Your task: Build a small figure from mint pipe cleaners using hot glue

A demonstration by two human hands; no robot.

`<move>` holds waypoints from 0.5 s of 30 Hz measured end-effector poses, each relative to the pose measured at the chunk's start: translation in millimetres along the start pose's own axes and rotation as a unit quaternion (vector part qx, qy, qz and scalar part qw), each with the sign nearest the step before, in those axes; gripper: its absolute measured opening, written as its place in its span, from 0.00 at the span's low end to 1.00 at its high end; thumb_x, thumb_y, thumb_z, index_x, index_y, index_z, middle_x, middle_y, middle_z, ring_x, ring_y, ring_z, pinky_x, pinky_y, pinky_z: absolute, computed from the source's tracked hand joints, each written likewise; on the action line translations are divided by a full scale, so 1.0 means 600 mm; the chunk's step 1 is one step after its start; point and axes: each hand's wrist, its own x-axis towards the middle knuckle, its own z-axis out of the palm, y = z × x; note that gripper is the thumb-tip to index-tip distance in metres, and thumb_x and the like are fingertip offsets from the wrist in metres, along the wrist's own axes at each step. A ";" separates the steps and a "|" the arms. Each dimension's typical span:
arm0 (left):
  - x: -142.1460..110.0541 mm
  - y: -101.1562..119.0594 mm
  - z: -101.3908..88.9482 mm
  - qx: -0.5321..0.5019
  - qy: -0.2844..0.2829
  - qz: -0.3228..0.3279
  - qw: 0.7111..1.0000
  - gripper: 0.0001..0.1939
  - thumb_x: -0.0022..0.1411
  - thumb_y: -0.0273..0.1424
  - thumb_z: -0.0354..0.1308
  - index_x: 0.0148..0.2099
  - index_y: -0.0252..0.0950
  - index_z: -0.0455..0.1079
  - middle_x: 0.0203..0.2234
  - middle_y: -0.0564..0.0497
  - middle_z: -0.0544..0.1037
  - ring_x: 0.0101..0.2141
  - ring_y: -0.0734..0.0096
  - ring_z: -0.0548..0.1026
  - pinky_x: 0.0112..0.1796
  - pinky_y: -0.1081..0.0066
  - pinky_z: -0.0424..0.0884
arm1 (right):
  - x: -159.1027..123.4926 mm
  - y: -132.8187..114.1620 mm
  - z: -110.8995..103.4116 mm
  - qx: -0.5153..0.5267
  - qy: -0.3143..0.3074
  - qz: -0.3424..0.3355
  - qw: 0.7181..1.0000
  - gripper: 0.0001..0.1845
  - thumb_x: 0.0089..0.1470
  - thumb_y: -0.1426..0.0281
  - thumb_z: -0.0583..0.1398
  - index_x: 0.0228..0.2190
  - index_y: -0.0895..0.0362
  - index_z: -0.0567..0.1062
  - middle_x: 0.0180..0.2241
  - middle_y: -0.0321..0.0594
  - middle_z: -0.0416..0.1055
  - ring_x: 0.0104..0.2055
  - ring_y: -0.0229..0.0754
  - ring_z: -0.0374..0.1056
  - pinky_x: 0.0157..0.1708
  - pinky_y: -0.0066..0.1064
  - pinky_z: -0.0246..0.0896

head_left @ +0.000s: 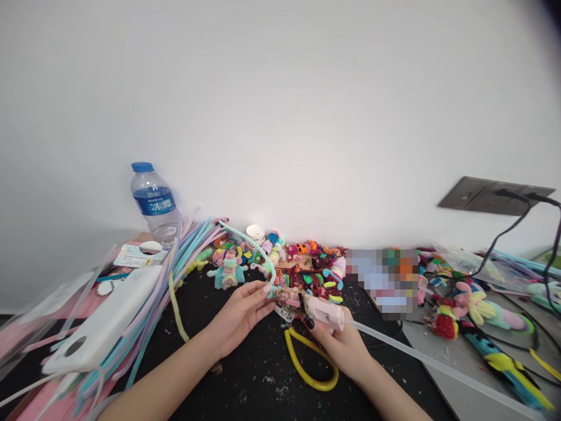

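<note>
In the lower part of the frame, a black work surface [245,386] speckled with fine scraps is extending beneath both hands, and a yellow loop handle [294,354] is lying on it at lower center. The right hand [346,349] is gripping a pink glue gun [323,313], its fingers closing around the body; the gun is lying nearly level at center, its fuzz-coated front end pointing left. A long translucent glue stick [429,355] is protruding from its rear and running to the lower right corner. The left hand [239,310] is pinching the lower end of a light-blue pipe cleaner [264,252] between thumb and fingertips, just beside the gun's front end; the stem is arching up and to the left. At lower left, a white panel [105,320] with an oval hole is resting beside a bundle of pastel pipe cleaners [193,248]. Beyond the hands, a fuzzy doll [227,270] is lying left of center among other colorful figures. Farther back, a white cup [255,234] is standing near the wall [289,117], a blue-capped water bottle [154,202] is leaning at left, and black plugs are occupying an outlet plate [482,196] at right.
</note>
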 end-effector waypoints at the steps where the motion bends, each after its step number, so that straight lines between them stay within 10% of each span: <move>1: 0.000 0.000 0.000 0.000 -0.002 -0.001 1.000 0.05 0.54 0.27 0.61 0.35 0.34 0.72 0.33 0.50 0.77 0.36 0.72 0.74 0.43 0.70 0.67 | -0.001 0.001 0.000 0.000 -0.002 -0.001 1.000 0.17 0.52 0.62 0.54 0.37 0.58 0.76 0.32 0.45 0.74 0.34 0.50 0.70 0.34 0.38 0.67; 15: 0.000 0.004 0.005 0.004 -0.017 0.004 1.000 0.03 0.56 0.27 0.59 0.35 0.33 0.71 0.33 0.49 0.77 0.37 0.73 0.74 0.44 0.71 0.68 | 0.004 -0.007 -0.002 0.035 -0.027 0.008 0.999 0.14 0.51 0.62 0.54 0.32 0.56 0.76 0.29 0.42 0.73 0.32 0.47 0.69 0.31 0.34 0.66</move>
